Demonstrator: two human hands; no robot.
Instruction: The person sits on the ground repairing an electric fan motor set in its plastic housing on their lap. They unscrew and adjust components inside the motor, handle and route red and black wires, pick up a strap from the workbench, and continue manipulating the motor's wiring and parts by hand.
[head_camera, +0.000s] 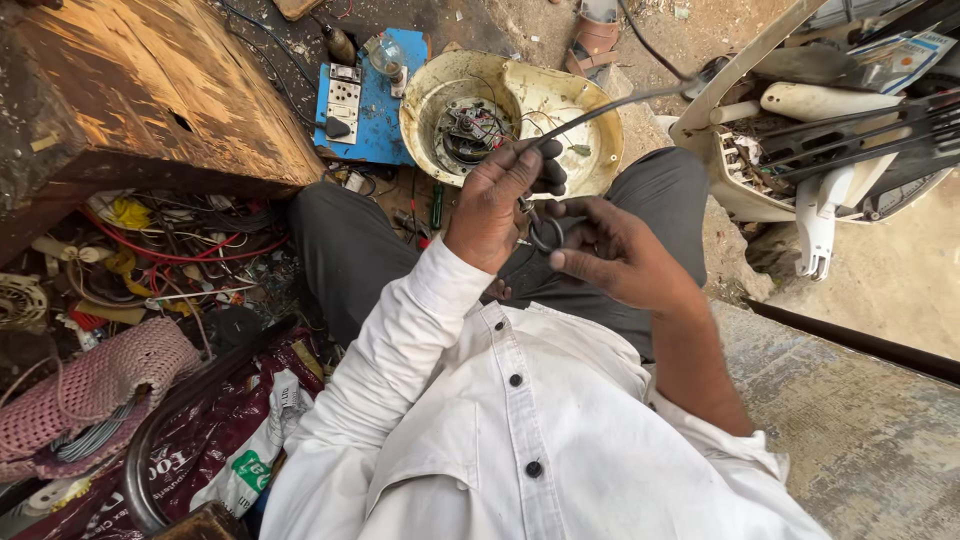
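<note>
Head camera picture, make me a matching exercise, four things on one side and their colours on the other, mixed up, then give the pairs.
Things:
1. switch board
2. round housing
3. cable in the left hand
4. woven bag

Colours:
A. pink
B. cream yellow
C. blue
D. black

Pairs: 1-C, 2-B, 3-D, 4-A

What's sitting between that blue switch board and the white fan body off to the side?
In the head view, a round cream housing with exposed wiring inside lies between the blue switch board and the white fan body.
</note>
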